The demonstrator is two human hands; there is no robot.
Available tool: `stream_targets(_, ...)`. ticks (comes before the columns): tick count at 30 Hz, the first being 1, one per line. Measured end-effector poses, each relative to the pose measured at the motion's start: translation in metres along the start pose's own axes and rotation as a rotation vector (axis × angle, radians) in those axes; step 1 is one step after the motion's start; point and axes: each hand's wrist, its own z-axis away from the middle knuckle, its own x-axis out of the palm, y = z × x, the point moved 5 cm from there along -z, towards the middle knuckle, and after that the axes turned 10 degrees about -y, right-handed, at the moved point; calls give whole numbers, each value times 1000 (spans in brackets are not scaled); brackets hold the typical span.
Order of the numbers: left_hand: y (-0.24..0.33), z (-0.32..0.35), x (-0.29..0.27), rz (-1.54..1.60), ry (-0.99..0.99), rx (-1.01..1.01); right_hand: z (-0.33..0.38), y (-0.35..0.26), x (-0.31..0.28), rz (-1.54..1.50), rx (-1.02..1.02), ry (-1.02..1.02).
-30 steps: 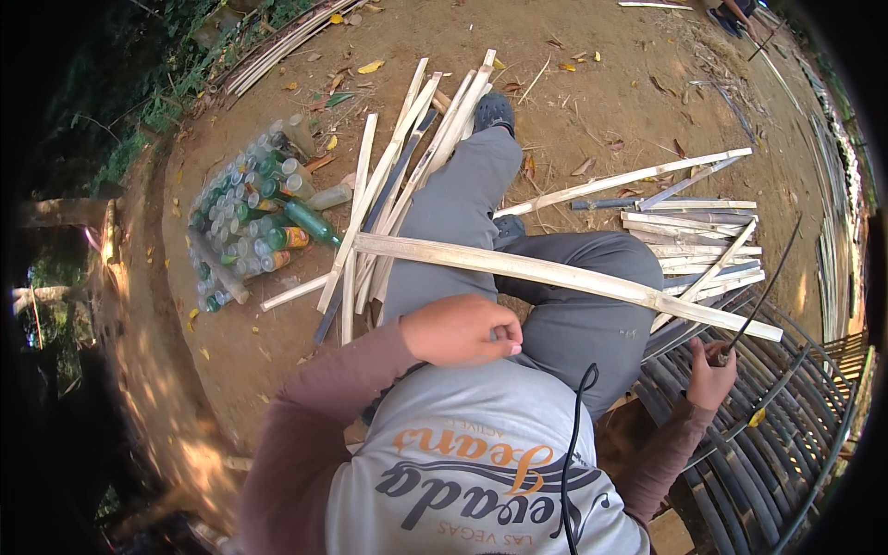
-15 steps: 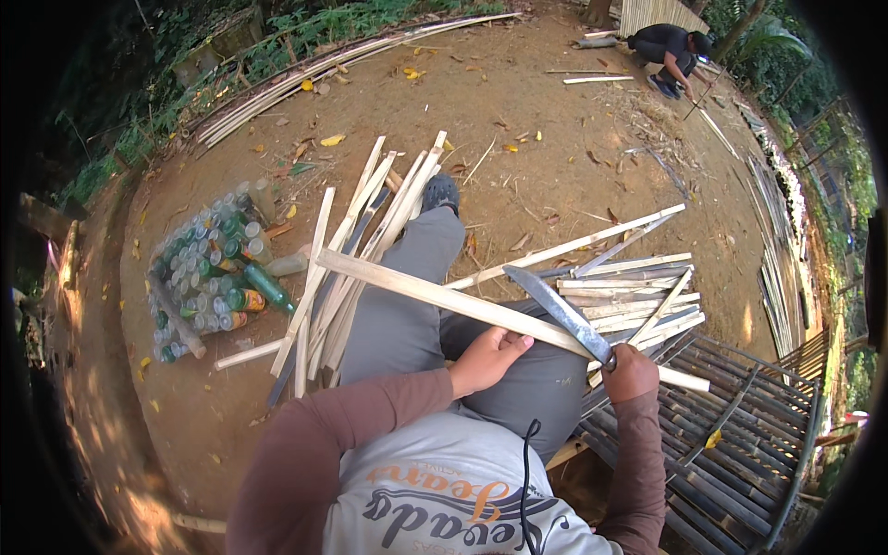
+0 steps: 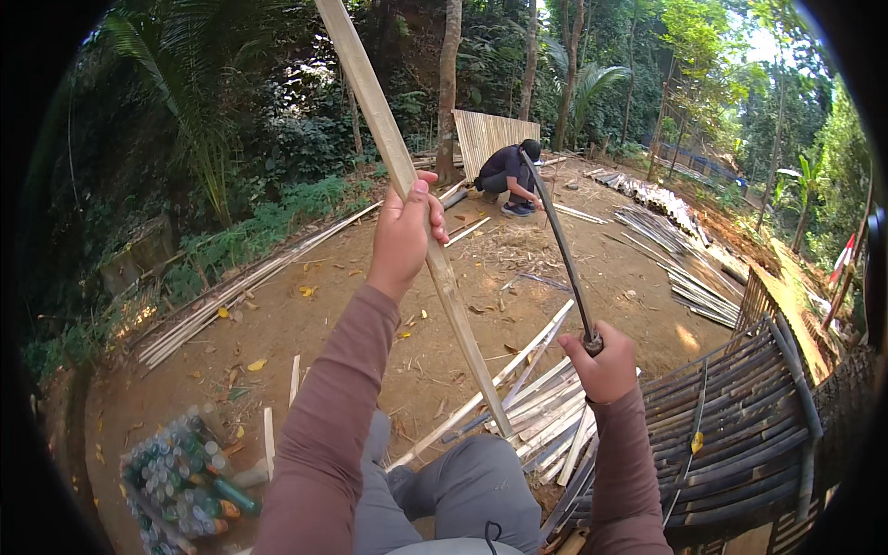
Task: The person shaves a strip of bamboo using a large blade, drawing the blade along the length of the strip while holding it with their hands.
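Note:
A long pale bamboo slat (image 3: 455,301) slants upright in front of me, its top running out of view. My left hand (image 3: 407,227) is wrapped round it above its middle, thumb along one face. In my right hand (image 3: 601,359) is the dark handle of a machete (image 3: 561,236), its long blade pointing up and slightly left, thin edge turned toward me. Blade and slat are apart. The slat's lower end is near my knees, in front of a pile of split bamboo slats (image 3: 546,407).
Green and clear bottles (image 3: 185,476) lie heaped at the lower left. A slatted bamboo bench (image 3: 731,425) is at my right. Farther off, a person (image 3: 511,176) crouches near a bamboo panel (image 3: 490,139). Long bamboo strips (image 3: 231,296) line the left edge of the dirt ground.
My view has tilted up toward the trees. Both hands have risen: the slat has swung from lying across my lap to steeply upright, and the machete has lifted away from it.

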Motion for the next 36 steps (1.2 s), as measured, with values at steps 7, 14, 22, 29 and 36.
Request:
stream_targets(7,80,-10,38,-407,-249,31,27,39,-20,-87,44,23)
stream_targets(14,36,46,43,-1149,-618,-161,76,82,-5,-924,227,-95)
stream_targets(22,-19,139,19,-1325,-754,-475,106,140,18,-1013,328,40)
stream_targets(29,-32,168,17,-1316,-774,-455,106,148,23,-1086,391,105)
stream_targets(36,-28,175,16,-1417,-752,-342,103,130,59,-1018,419,-125)
